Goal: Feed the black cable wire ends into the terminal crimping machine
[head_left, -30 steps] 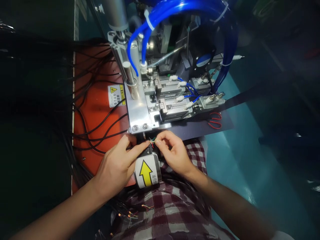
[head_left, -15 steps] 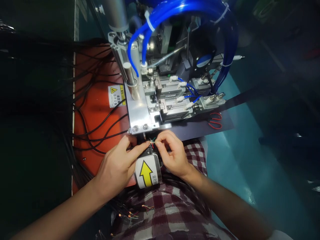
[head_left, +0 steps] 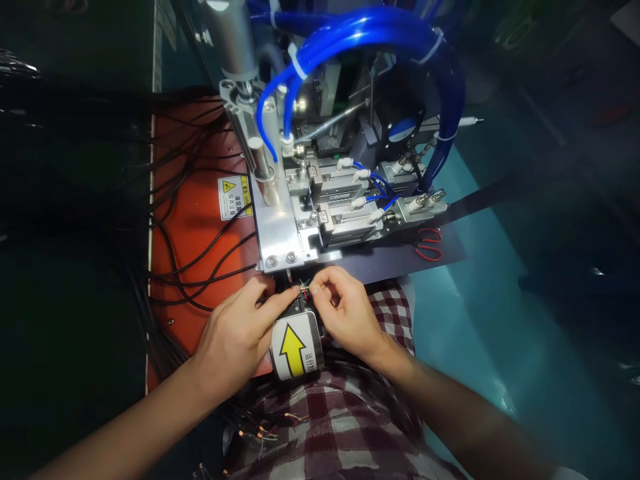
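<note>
A small fan of thin coloured wires point(head_left: 305, 289) stands out at the end of a cable, between my two hands in the head view. My left hand point(head_left: 237, 327) is closed at the cable end, one digit stretched against the base of the wires; most of the cable is hidden beneath it. From the other side, my right hand point(head_left: 345, 307) pinches one thin wire between thumb and forefinger. Just below the wires sits a rounded cover with a yellow arrow label point(head_left: 294, 350). The metal press plate point(head_left: 283, 240) lies directly beyond my fingertips.
Black cables point(head_left: 210, 250) cross the orange machine base point(head_left: 187, 320) at left. Pneumatic cylinders point(head_left: 350, 223) and blue air hoses point(head_left: 370, 30) rise ahead. Red-handled scissors point(head_left: 429, 245) lie at right. More stripped cable ends point(head_left: 260, 432) hang by my checked clothing point(head_left: 320, 427).
My hands stay at the wires. The right fingertips have shifted slightly, and less of the pinched wire shows. The whole view has moved a little.
</note>
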`<state>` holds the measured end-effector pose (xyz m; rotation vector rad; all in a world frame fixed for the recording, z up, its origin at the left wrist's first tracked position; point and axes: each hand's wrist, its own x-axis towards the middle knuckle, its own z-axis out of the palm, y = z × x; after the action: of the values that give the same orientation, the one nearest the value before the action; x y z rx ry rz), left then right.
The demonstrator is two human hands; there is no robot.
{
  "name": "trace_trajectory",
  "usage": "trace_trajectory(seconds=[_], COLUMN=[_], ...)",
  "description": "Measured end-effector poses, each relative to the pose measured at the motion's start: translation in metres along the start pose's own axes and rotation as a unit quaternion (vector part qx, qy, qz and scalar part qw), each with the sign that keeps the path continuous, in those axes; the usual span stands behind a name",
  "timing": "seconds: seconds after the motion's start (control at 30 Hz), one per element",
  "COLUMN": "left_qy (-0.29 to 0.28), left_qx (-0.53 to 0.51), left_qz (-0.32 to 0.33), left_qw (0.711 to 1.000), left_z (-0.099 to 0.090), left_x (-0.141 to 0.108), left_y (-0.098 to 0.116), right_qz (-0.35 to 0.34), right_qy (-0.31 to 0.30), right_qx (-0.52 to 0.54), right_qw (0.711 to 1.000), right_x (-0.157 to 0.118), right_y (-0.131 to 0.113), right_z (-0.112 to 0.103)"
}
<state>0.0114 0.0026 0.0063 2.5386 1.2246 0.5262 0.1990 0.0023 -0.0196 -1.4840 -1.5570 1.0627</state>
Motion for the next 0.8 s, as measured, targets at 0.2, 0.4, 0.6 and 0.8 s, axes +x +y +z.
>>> trace_trajectory(seconds=[0.2, 0.4, 0.6, 0.8], left_qy=[0.004, -0.002, 0.005, 0.013], left_qx=[0.004, -0.01, -0.016, -0.012], left_qz=[0.015, -0.002, -0.004, -0.002], left_qw=[1.0, 1.0, 1.0, 1.0], left_z=[0.001, 0.001, 0.001, 0.001], left_x=[0.0, 0.003, 0.001, 0.001], left_y=[-0.002, 0.0, 0.0, -0.001], right_qz=[0.069, 0.016, -0.004, 0.015], right_qy=[-0.006, 0.034, 0.036, 0.044], right_qx=[0.028, 0.013, 0.014, 0.033], right_qw=[0.997, 0.999, 0.999, 0.998], right_x=[-0.001, -0.001, 0.0, -0.001], right_y=[-0.001, -0.008, -0.007, -0.002], right_z=[-0.007, -0.004, 0.001, 0.002])
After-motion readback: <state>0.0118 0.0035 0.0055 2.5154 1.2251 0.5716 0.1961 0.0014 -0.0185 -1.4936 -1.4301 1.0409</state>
